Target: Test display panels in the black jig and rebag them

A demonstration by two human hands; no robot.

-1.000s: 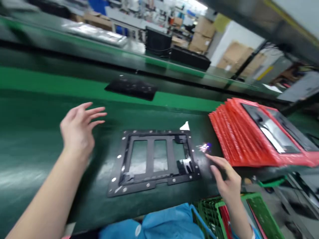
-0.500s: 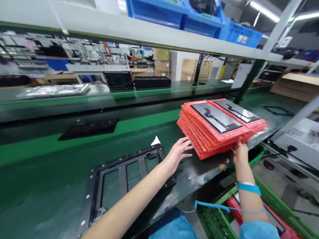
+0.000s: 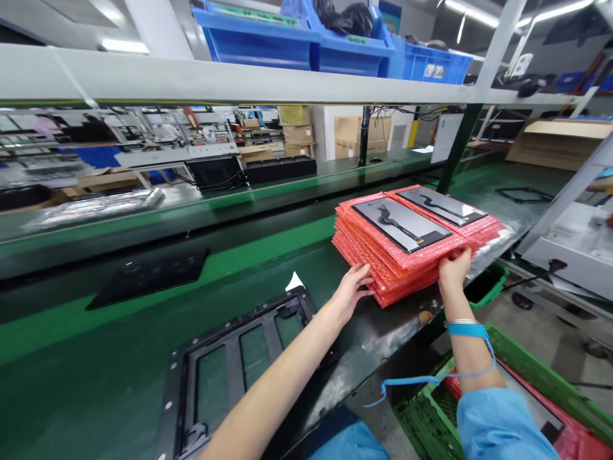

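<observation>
A stack of red bubble-wrap bags (image 3: 383, 265) lies at the front edge of the green bench. Two flat display panels are on top, a left panel (image 3: 401, 223) and a right panel (image 3: 443, 204), each with a dark flex cable. My left hand (image 3: 353, 292) rests its fingers, slightly apart, against the stack's left front side. At the near right corner, my right hand (image 3: 454, 271) pinches the edge of the upper bags, its thumb near the top and other fingers partly hidden. A blue strap circles that wrist.
A black frame fixture (image 3: 234, 351) lies under my left forearm, beside a white scrap (image 3: 294, 281). A dark flat panel (image 3: 151, 278) lies farther left. Below the bench edge stands a green crate (image 3: 522, 358) with red bags and a panel. Blue bins (image 3: 258, 41) sit on the overhead shelf.
My right hand has risen from the stack's lower front to its upper edge and closed there. My left hand has come up against the stack's side. The camera view has tilted.
</observation>
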